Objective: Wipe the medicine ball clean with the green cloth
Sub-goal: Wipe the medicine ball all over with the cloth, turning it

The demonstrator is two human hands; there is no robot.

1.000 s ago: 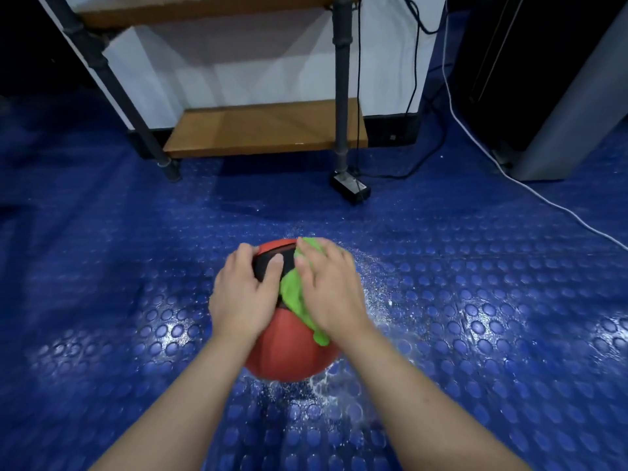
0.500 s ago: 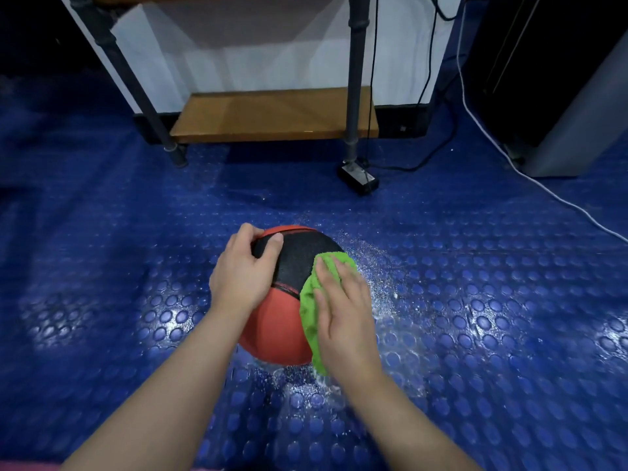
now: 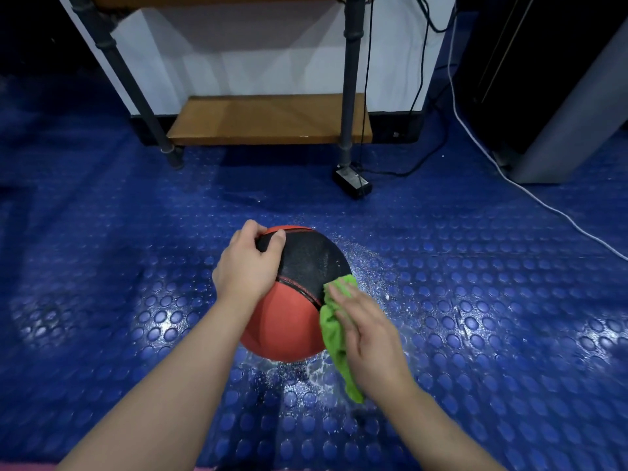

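A red and black medicine ball (image 3: 289,300) rests on the wet blue studded floor in the middle of the view. My left hand (image 3: 246,266) grips its upper left side, fingers curled over the top. My right hand (image 3: 367,331) presses the green cloth (image 3: 336,334) flat against the ball's lower right side, palm down. The cloth hangs down below my palm toward the floor. The black panel on top looks damp.
Water drops and a puddle (image 3: 306,372) lie on the floor around the ball. Behind stands a metal-legged rack with a low wooden shelf (image 3: 268,120). A black box (image 3: 352,183) with cables sits by its leg. A white cable (image 3: 543,202) runs along the right.
My right hand slid the green cloth from the ball's top down its right side. The left hand stayed on the upper left. More of the black panel now shows.
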